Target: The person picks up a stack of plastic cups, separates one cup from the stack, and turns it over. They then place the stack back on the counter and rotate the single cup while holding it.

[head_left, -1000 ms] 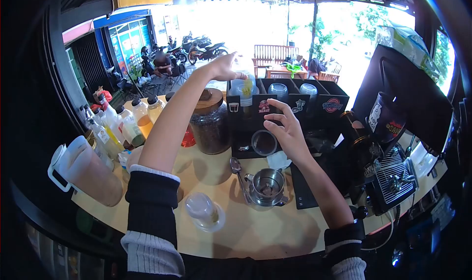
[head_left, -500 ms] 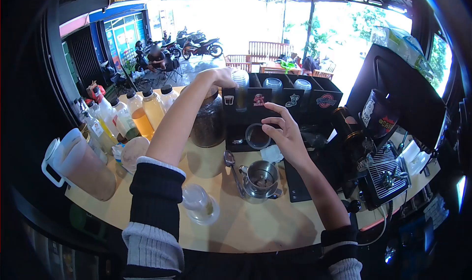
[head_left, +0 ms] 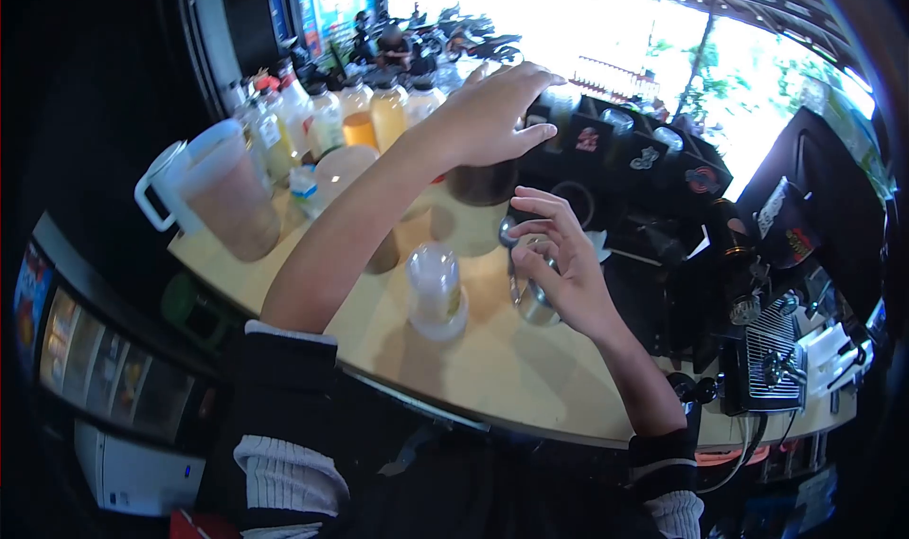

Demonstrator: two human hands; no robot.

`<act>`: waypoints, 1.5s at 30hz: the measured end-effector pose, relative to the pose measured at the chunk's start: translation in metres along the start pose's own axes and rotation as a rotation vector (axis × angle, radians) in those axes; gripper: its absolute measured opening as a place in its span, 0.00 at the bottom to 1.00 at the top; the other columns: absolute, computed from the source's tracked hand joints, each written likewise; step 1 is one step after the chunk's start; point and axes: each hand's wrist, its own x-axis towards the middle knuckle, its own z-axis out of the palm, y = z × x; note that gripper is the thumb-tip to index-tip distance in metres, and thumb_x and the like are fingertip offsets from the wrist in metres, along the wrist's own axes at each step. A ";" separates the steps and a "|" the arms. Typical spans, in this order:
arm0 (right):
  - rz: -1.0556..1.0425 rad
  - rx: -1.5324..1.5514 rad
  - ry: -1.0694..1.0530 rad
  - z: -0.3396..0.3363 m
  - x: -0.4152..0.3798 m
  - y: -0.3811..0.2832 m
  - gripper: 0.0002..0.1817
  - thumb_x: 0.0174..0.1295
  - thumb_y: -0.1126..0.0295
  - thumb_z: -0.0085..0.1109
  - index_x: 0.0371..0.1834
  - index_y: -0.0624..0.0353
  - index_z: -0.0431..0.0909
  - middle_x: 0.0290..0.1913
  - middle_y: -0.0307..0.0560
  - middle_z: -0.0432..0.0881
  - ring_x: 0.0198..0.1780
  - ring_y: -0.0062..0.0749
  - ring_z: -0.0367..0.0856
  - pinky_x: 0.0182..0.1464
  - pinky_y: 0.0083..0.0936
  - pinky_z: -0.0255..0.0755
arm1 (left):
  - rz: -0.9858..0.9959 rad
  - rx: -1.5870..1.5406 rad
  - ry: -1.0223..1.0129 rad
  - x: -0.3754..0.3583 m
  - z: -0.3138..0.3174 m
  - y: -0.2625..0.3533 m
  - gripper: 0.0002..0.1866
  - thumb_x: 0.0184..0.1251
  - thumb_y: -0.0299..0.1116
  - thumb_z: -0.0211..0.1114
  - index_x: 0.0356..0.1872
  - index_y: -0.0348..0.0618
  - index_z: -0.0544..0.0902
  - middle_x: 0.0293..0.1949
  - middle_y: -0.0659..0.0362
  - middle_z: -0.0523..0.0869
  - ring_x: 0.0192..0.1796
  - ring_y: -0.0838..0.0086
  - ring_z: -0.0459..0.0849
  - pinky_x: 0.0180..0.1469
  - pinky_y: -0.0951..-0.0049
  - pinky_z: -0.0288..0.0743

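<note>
As hands (head_left: 502,113) (head_left: 566,269) hover, metal cup (head_left: 538,310) partly hidden, jar (head_left: 483,185) top covered.

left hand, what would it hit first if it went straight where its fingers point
Likely the clear cups in the black organizer, just beyond the left hand, though depth is unclear.

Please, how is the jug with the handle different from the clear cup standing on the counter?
The jug is clearly bigger, while the clear cup is small. The jug has a pale handle; the cup shows none. The jug has something brownish inside, but no drink can be seen in the cup. Both are see-through to some degree, and both stand on the counter.
</note>
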 end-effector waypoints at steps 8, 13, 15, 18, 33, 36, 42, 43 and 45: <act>0.193 0.221 -0.157 0.042 -0.068 0.057 0.22 0.59 0.74 0.57 0.58 0.55 0.66 0.58 0.45 0.65 0.50 0.26 0.73 0.48 0.23 0.70 | -0.420 -0.542 0.506 -0.186 0.028 0.044 0.35 0.53 0.37 0.70 0.62 0.41 0.64 0.58 0.51 0.72 0.60 0.65 0.71 0.64 0.58 0.59; 0.380 0.284 -0.184 0.059 -0.101 0.082 0.22 0.59 0.74 0.57 0.58 0.56 0.66 0.58 0.43 0.66 0.48 0.25 0.73 0.44 0.22 0.71 | -0.605 -0.466 0.416 -0.232 0.084 0.064 0.52 0.41 0.41 0.78 0.65 0.37 0.55 0.58 0.48 0.70 0.59 0.66 0.72 0.62 0.61 0.62; 0.411 0.276 -0.194 0.057 -0.110 0.079 0.22 0.59 0.73 0.57 0.57 0.56 0.66 0.58 0.43 0.67 0.48 0.25 0.73 0.43 0.22 0.71 | -0.682 -0.589 0.381 -0.230 0.098 0.066 0.50 0.40 0.41 0.78 0.64 0.37 0.57 0.57 0.48 0.72 0.58 0.65 0.73 0.61 0.63 0.64; 0.410 0.278 -0.154 0.051 -0.126 0.069 0.22 0.60 0.72 0.57 0.57 0.57 0.66 0.55 0.42 0.69 0.48 0.24 0.73 0.42 0.21 0.71 | -0.792 -0.702 0.359 -0.230 0.102 0.070 0.44 0.42 0.38 0.77 0.60 0.36 0.62 0.52 0.49 0.76 0.55 0.66 0.76 0.58 0.67 0.68; 0.214 0.185 0.267 0.017 -0.171 0.024 0.08 0.61 0.73 0.57 0.40 0.66 0.77 0.35 0.42 0.82 0.39 0.20 0.78 0.48 0.21 0.70 | -0.937 -1.842 0.537 -0.218 0.125 0.177 0.22 0.68 0.37 0.56 0.59 0.41 0.64 0.53 0.57 0.75 0.56 0.70 0.74 0.56 0.66 0.70; 0.330 0.106 0.206 -0.007 -0.183 0.025 0.08 0.62 0.73 0.57 0.40 0.66 0.77 0.34 0.41 0.81 0.37 0.17 0.77 0.45 0.20 0.70 | -0.926 -1.495 0.644 -0.216 0.119 0.175 0.30 0.62 0.39 0.63 0.61 0.39 0.63 0.58 0.54 0.71 0.60 0.67 0.71 0.58 0.67 0.67; 0.353 0.239 0.229 -0.009 -0.205 0.052 0.07 0.62 0.74 0.56 0.39 0.66 0.76 0.33 0.40 0.81 0.36 0.15 0.76 0.42 0.15 0.69 | -0.545 -0.720 0.067 -0.196 0.101 0.200 0.50 0.37 0.50 0.77 0.63 0.41 0.62 0.60 0.49 0.69 0.64 0.59 0.67 0.67 0.55 0.53; 0.361 0.240 0.232 -0.009 -0.207 0.052 0.07 0.62 0.74 0.56 0.39 0.66 0.76 0.33 0.40 0.81 0.36 0.15 0.76 0.42 0.15 0.69 | -0.452 -0.555 -0.017 -0.187 0.096 0.208 0.51 0.35 0.51 0.77 0.63 0.43 0.63 0.60 0.50 0.70 0.63 0.59 0.68 0.67 0.49 0.51; 0.366 0.237 0.250 -0.010 -0.207 0.052 0.07 0.63 0.74 0.56 0.40 0.67 0.75 0.33 0.41 0.80 0.36 0.17 0.78 0.41 0.17 0.73 | -0.332 -0.369 -0.081 -0.178 0.099 0.216 0.49 0.33 0.52 0.77 0.62 0.47 0.66 0.58 0.54 0.73 0.61 0.61 0.71 0.66 0.46 0.54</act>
